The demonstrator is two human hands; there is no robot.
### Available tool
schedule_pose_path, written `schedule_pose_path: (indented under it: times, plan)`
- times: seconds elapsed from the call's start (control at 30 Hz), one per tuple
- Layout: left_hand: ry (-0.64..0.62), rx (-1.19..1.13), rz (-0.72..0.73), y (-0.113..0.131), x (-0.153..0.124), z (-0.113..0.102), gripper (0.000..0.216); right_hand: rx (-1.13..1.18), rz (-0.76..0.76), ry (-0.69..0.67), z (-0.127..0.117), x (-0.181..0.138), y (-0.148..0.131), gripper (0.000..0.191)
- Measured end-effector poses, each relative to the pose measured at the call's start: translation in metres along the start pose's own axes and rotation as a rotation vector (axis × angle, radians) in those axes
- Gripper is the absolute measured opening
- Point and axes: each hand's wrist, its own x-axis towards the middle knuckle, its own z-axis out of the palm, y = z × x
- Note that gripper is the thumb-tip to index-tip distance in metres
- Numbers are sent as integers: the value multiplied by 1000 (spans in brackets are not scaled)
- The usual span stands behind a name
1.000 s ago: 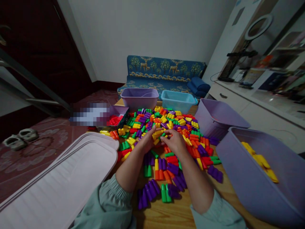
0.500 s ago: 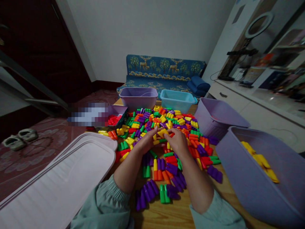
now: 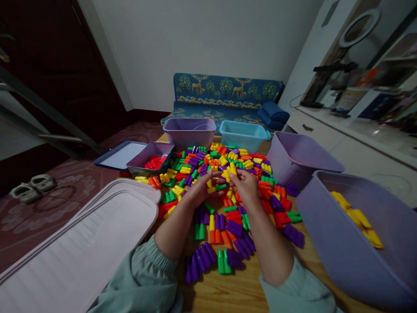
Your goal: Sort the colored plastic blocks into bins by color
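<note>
My right hand (image 3: 246,186) pinches a yellow bullet-shaped plastic block piece (image 3: 233,168) between thumb and fingers, above the middle of the pile. Close beside it on the left, my left hand (image 3: 200,188) has its fingers curled around yellow plastic blocks (image 3: 210,184); exactly how many it holds is hidden. A green piece (image 3: 221,187) shows by the left fingers. Under and around both hands spreads a heap of purple, green, red, orange and yellow blocks (image 3: 234,216), many joined in short rows. Nearer to me lie a purple row (image 3: 201,262) and a green pair (image 3: 224,261).
Yellow blocks (image 3: 358,219) lie in the near right purple bin (image 3: 329,243). Another purple bin (image 3: 276,163), a blue bin (image 3: 244,141) and a purple bin (image 3: 189,137) stand behind the heap. Left are a tin (image 3: 140,167) with red pieces and pale lids (image 3: 107,230).
The yellow piece between my hands has tilted more upright, and my hands have parted slightly. The view has shifted a little.
</note>
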Motion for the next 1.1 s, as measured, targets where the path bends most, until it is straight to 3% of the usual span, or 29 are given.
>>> schedule_pose_path:
  times: [0.17,0.3,0.37,0.5,0.6,0.97,1.1]
  plan:
    - [36,-77,41,2,0,4,45,47,84,-71,-1,-5,-12,30]
    - [12,-84,44,4,0,4,51,19,115,-251,5,-7,-9,27]
    - [4,-84,42,4,0,4,55,-76,43,-303,8,-8,-5,23]
    - [-12,-119,54,7,-2,6,59,-286,-252,-393,9,-9,-5,13]
    - [-22,-141,62,9,-5,8,59,-415,-386,-487,7,-11,-8,17]
    - [-109,-171,45,6,-1,4,60,-353,-257,-439,-7,-3,5,11]
    - [-58,-47,123,1,2,3,54,-367,-291,-435,-11,-2,-1,13]
